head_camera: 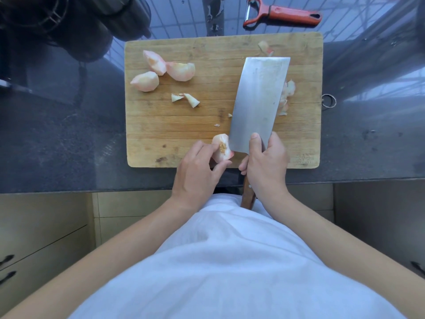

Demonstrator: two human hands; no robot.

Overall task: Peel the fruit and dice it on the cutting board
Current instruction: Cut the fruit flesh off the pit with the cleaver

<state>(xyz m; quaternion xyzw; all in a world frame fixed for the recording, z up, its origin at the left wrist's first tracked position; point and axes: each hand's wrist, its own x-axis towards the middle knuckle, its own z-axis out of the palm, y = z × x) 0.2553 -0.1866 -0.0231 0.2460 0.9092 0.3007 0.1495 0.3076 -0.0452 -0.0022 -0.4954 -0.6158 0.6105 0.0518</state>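
Note:
A wooden cutting board lies on the dark counter. My left hand pinches a peeled peach piece with its pit showing, at the board's near edge. My right hand grips the wooden handle of a cleaver, thumb on the blade; the blade lies nearly flat over the board, its heel edge touching the piece. Three peeled peach wedges lie at the board's far left, with two small cut bits in the middle. Peel strips lie right of the blade.
A red peeler lies on the counter beyond the board. A dark wire-framed object stands at the far left. A metal ring hangs off the board's right edge. Cabinet drawers sit below the counter edge.

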